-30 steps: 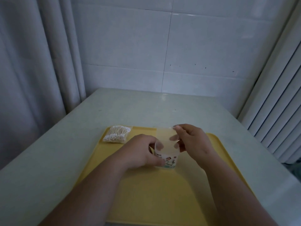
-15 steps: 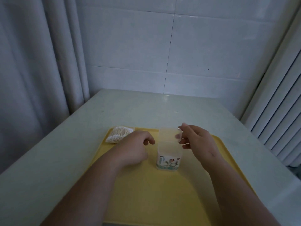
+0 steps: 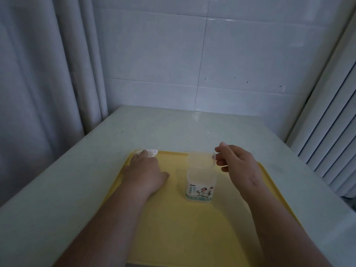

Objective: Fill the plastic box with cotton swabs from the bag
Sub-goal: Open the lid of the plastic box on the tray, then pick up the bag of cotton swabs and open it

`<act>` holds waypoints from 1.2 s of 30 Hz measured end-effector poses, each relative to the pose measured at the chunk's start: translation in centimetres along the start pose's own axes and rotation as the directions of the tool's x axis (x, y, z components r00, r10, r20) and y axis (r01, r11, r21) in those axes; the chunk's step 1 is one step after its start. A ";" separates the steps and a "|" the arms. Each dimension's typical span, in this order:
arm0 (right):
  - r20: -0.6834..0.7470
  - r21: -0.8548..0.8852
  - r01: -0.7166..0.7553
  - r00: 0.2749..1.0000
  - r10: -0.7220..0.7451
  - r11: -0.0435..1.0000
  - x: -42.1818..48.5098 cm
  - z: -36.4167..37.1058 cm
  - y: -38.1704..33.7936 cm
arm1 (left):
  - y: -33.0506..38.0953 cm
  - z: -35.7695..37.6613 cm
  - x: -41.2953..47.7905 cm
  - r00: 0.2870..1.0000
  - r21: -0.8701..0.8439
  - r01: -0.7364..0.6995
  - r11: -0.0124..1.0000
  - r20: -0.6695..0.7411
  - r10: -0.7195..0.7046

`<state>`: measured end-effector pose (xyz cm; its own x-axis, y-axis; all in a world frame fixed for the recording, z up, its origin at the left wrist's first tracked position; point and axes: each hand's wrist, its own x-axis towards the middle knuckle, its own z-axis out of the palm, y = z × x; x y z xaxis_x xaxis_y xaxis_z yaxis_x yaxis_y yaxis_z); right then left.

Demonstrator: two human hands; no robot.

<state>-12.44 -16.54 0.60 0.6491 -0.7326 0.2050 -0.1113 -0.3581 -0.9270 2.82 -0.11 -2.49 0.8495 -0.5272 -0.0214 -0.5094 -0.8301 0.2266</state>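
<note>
A pale table point(image 3: 57, 189) carries a yellow tray point(image 3: 183, 228). The left hand point(image 3: 144, 170) lies palm down at the tray's far left corner, its fingers over the bag point(image 3: 152, 152) of swabs; whether they grip it I cannot tell. The right hand point(image 3: 238, 166) hovers at the right, thumb and forefinger pinching the lid point(image 3: 201, 159) by its right edge. The box point(image 3: 200, 178) stands upright mid-tray between the hands, label at its base. The clear lid sits tilted just over the box's top.
</note>
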 end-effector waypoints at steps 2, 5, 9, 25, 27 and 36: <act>-0.002 -0.016 0.008 1.000 -0.008 1.000 0.0 0.0 -0.1 | 0.0 0.0 0.0 0.998 -0.045 -0.011 0.999 -0.062 0.008; -0.005 -0.018 0.012 1.000 -0.012 1.000 0.0 0.0 -0.1 | 0.1 -0.2 -0.2 0.977 -0.173 -0.061 0.983 -0.213 0.023; -0.018 -0.019 0.026 0.999 -0.027 0.999 -0.1 -0.1 -0.3 | 0.6 -0.9 -0.9 0.890 -0.312 -0.167 0.936 -0.455 0.007; -0.106 -0.008 0.093 0.990 -0.093 0.996 -0.3 -0.5 -0.9 | 1.7 -2.8 -1.6 0.898 -0.925 -0.352 0.140 -0.376 -0.228; -0.103 -0.008 0.098 0.990 -0.098 0.995 -0.3 -0.5 -1.0 | 1.7 -2.8 -1.6 0.904 -0.935 -0.347 0.073 -0.354 -0.241; -0.085 0.048 0.131 0.988 -0.126 0.990 -0.9 -0.5 -1.8 | 1.7 -2.9 -1.7 0.950 -0.954 -0.295 -0.055 -0.286 -0.125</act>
<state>-13.23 -15.53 2.26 0.5914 -0.7281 0.3465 0.0111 -0.4223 -0.9064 0.89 -0.12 0.71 0.9102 -0.3447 0.2297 -0.0914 0.3738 0.9230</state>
